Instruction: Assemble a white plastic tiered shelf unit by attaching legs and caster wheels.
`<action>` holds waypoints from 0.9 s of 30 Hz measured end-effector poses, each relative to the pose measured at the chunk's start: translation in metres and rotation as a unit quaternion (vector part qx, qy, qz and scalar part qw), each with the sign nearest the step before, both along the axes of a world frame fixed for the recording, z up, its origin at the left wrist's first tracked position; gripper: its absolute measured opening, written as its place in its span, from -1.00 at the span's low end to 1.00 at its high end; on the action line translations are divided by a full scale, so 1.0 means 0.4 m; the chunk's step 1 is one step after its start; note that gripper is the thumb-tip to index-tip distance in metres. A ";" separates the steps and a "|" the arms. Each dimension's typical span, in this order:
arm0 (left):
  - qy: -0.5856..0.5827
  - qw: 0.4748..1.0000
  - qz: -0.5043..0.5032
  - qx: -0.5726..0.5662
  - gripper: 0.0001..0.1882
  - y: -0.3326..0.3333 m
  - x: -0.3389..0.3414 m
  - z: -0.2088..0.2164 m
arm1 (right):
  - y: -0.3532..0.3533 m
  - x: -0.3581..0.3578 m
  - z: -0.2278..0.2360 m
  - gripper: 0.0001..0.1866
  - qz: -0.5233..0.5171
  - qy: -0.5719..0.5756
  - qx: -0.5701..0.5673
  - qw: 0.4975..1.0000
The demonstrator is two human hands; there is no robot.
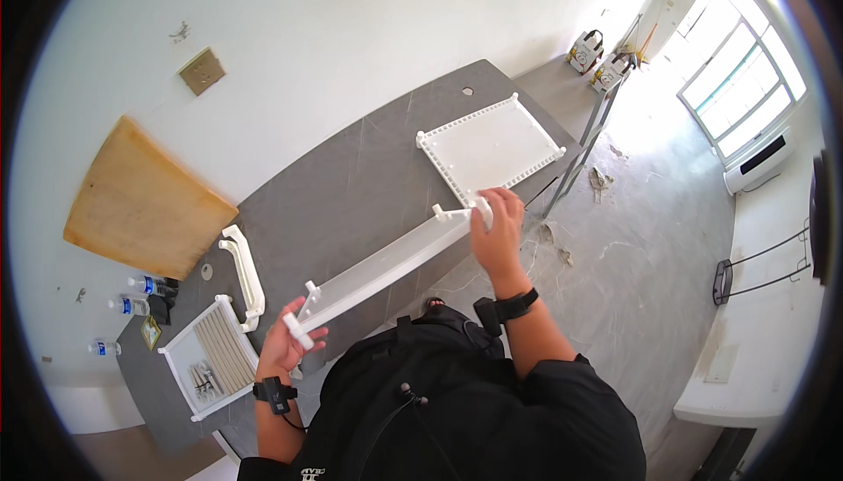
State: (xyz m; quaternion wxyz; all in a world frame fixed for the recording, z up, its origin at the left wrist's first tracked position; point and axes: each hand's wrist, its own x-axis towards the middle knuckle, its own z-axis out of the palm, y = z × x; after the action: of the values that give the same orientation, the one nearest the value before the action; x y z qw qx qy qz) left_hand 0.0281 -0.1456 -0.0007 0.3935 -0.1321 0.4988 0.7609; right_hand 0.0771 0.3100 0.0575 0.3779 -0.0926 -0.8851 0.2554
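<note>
Between my two hands a white plastic shelf panel [382, 274] with short round corner posts hangs over the front edge of the grey table [351, 173], tilted up on its side. My left hand [283, 345] grips its left end near a corner post. Fingers of my right hand [498, 231] wrap round the corner at the other end. Just beyond my right hand, a similar white shelf panel [492, 149] lies flat on the table. Left of my left hand lies a white tray [180, 376] with several beige tubes [224, 354] and small silvery tubes [205, 382] in it.
White curved frame pieces [246, 279] lie beside the tray. A tan board [145, 200] leans against the wall, near several water bottles [132, 306]. A metal ladder [584, 151] stands past the table's right end, with carry bags [612, 70] behind it.
</note>
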 end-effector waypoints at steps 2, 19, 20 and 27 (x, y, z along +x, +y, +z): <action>-0.014 1.000 0.026 -0.010 -0.48 0.009 0.013 -0.027 | 0.108 -0.003 -0.067 -0.66 -0.116 -0.072 -0.047 0.990; 0.121 0.980 0.158 0.001 0.01 0.230 0.018 0.092 | 0.360 0.039 -0.094 -0.56 0.195 -0.315 -0.602 0.708; 0.141 0.982 0.125 -0.025 0.03 0.256 -0.001 0.089 | 0.363 0.053 -0.096 -0.61 0.165 -0.301 -0.528 0.777; 0.160 0.985 0.060 -0.005 0.04 0.385 -0.075 -0.021 | 0.476 0.108 -0.155 -0.56 0.050 -0.298 -0.399 0.866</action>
State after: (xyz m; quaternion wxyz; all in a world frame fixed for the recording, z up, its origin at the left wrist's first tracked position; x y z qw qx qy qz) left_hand -0.0018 0.0084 -0.0090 0.2619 -0.0407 0.5505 0.7916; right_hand 0.1204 0.5004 -0.0045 0.0141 -0.2628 -0.7816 0.5656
